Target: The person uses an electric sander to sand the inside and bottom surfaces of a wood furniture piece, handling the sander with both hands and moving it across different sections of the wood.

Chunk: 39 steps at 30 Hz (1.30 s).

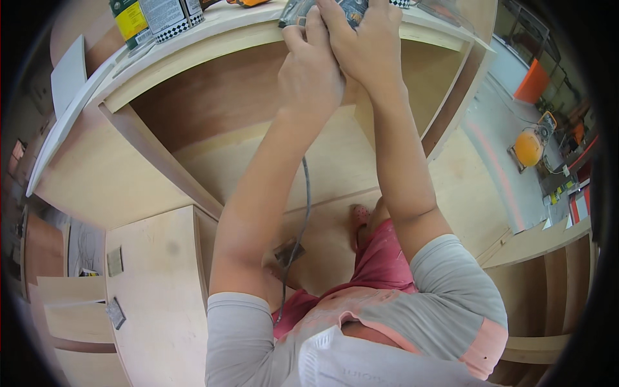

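Note:
Close together at the top, both my hands are on a dark, patterned plastic packet [295,14] over the cabinet's top board [225,31]. My left hand [311,74] has its fingers bent and closed at the packet's near edge. Pressed against it, my right hand [364,48] grips the packet from the right, with its fingertips partly out of the picture. The packet's far side is cut off by the upper rim. An orange thing [248,2], too cropped to name, lies left of the packet.
Metal cans [169,18] and a yellow-and-green can [132,22] stand at the board's left. Below is an open plywood cabinet [251,84]. A grey cable [305,200] hangs near my legs. Sanding blocks [115,261] lie on a lower panel. A yellow-orange machine [529,148] stands far right.

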Available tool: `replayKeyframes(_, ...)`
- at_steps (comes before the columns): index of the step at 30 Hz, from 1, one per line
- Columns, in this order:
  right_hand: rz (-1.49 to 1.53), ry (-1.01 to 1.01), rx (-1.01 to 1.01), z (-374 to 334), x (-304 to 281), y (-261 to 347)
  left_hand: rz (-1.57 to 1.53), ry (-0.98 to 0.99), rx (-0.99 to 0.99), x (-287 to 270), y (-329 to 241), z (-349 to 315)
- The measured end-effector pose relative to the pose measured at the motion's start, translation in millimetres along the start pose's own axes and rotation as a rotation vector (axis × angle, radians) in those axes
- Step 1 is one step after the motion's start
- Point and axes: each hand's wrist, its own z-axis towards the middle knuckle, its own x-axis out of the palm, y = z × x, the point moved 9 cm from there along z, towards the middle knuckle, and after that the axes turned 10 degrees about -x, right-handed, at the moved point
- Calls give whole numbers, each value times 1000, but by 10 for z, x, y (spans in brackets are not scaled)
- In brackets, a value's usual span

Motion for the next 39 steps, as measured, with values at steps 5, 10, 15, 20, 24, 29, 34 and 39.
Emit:
replayKeyframes(5,168,118,-104,35,125,-6,171,40,-24,-95,208,51)
replayKeyframes(10,290,129,14,-69,147,49,105,-13,26,-146,306,-8)
replayKeyframes(15,320,106,175,-86,25,-102,52,34,53,13,177,3)
replayKeyframes(20,90,136,-44,-56,96,-13,-41,-33,-14,-61,291,-1)
replayKeyframes(24,197,100,-56,-16,68,36,-98,-26,57,-146,198,68)
replayKeyframes(29,221,17,10,-36,-16,-110,-89,48,93,-88,84,91)
replayKeyframes(34,226,86,-55,-45,141,38,32,-69,65,-155,247,43)
replayKeyframes(39,38,107,-213,-17,115,369,-117,-86,42,-209,310,16)
